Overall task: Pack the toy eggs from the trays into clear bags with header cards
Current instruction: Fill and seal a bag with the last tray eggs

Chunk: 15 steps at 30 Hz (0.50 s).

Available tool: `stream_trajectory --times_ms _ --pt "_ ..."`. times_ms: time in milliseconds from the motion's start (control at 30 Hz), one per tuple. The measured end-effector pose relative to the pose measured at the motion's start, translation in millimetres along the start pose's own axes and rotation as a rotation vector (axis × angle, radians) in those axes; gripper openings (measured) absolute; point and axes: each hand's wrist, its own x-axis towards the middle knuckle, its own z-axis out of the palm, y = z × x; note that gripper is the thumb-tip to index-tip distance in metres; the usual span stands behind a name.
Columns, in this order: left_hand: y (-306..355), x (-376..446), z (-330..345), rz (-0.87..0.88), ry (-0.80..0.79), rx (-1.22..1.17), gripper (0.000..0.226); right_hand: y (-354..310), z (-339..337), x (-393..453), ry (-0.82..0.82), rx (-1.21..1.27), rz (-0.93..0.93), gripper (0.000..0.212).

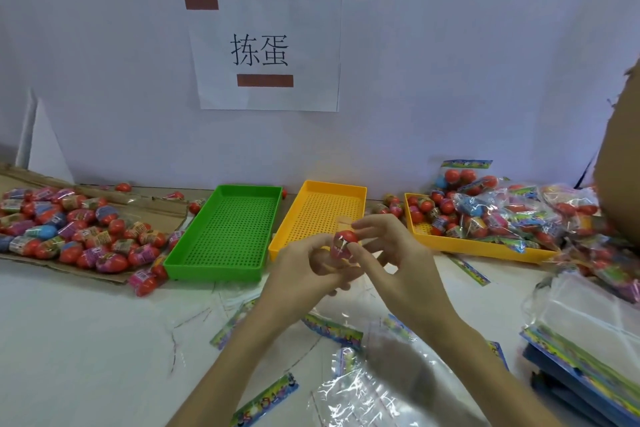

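- A white counter (pixel 86 340) runs up to a pale back wall.
- At far left lies a flat sheet of cardboard (pixel 152 215) bearing a heap of wrapped toy eggs (pixel 79 236).
- A green tray (pixel 225 236) stands just right of the cardboard, a yellow tray (pixel 322 198) beside it.
- A second yellow tray (pixel 478 246), further right, holds eggs and filled bags (pixel 512 208).
- Loose header cards (pixel 265 400) and clear bags (pixel 374 395) lie scattered on the near counter.
- A stack of empty bags with cards (pixel 581 350) sits at the right edge.
- A few stray eggs (pixel 123 187) lie along the wall.
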Motion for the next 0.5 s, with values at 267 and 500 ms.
stream_trajectory --times_ms 267,500 --pt "-3.0 0.7 1.9 0.032 0.021 0.053 0.024 0.2 5.2 -4.7 -0.139 -0.101 -0.04 0.023" --pt "-7.8 -0.3 4.2 -0.011 0.018 0.047 0.022 0.0 5.8 -7.1 -0.258 -0.057 0.069 0.035"
